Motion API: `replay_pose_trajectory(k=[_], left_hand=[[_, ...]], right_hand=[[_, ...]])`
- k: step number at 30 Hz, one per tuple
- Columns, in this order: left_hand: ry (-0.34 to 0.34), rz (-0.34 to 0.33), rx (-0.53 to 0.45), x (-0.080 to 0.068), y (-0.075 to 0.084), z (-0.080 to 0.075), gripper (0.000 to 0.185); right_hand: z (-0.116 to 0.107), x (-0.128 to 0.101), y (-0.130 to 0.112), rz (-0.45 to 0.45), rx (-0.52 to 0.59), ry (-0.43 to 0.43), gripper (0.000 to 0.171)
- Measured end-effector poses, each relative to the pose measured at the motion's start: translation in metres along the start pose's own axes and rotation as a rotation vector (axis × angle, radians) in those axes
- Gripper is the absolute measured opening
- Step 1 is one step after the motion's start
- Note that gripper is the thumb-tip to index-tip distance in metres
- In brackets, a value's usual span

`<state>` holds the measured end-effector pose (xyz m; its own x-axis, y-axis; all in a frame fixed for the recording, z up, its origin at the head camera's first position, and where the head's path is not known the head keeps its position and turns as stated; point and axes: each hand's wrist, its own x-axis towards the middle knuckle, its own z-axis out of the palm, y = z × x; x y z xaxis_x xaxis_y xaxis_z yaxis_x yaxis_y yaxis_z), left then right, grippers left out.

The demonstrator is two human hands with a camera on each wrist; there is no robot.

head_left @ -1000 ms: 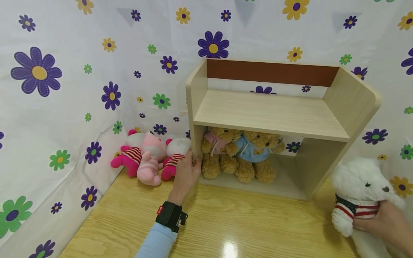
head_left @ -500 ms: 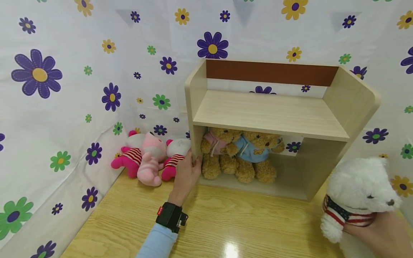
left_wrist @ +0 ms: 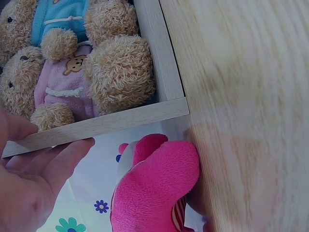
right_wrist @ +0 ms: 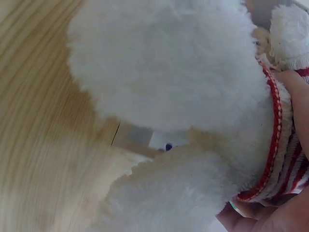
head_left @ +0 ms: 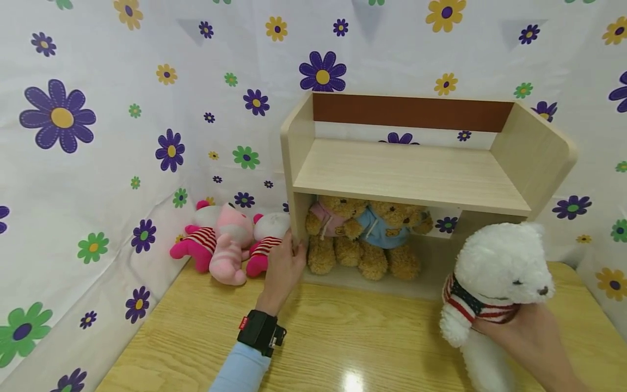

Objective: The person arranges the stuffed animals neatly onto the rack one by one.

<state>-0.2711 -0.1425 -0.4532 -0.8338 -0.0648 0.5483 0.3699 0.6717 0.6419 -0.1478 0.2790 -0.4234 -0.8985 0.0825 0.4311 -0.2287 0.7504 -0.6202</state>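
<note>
My left hand (head_left: 283,273) pinches the left side panel of the pale wooden shelf (head_left: 411,169), thumb on the inner face and fingers outside, as the left wrist view shows. My right hand (head_left: 526,338) grips a white teddy bear (head_left: 502,264) round its striped red, white and navy sweater. The bear is upright, in front of the shelf's right end, its face turned right. In the right wrist view its white fur legs (right_wrist: 164,63) fill most of the picture. Two brown teddy bears sit in the lower compartment, one in a pink hoodie (head_left: 331,220), one in a blue hoodie (head_left: 384,231).
Left of the shelf, pink plush toys (head_left: 232,223) lean by the flowered cloth backdrop (head_left: 122,81). Bare upper board above the bears; open space right of the blue-hooded one, partly hidden by the white bear. The wooden table (head_left: 372,332) runs in front.
The right hand has carried the white bear leftward from the far right, so it now overlaps the shelf's right side. My left hand keeps its place on the panel.
</note>
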Motion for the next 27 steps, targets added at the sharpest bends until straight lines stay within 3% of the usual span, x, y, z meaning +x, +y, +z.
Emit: replay_pose_trajectory(k=[7, 10, 20, 27], left_hand=[[-0.004, -0.012, 0.0, -0.001, 0.002, 0.002, 0.027], [-0.002, -0.009, 0.004, 0.0, 0.002, 0.002, 0.027], [0.008, 0.02, 0.02, 0.002, 0.001, 0.0, 0.027], [0.003, 0.008, 0.014, -0.001, -0.001, 0.001, 0.027]], right_hand=[[0.022, 0.012, -0.014, 0.11, -0.026, 0.031, 0.083], [0.034, 0.016, -0.017, 0.144, 0.022, 0.072, 0.081], [0.075, 0.027, -0.023, 0.141, 0.12, 0.252, 0.074], [0.096, 0.035, -0.023, 0.151, 0.068, 0.358, 0.066]])
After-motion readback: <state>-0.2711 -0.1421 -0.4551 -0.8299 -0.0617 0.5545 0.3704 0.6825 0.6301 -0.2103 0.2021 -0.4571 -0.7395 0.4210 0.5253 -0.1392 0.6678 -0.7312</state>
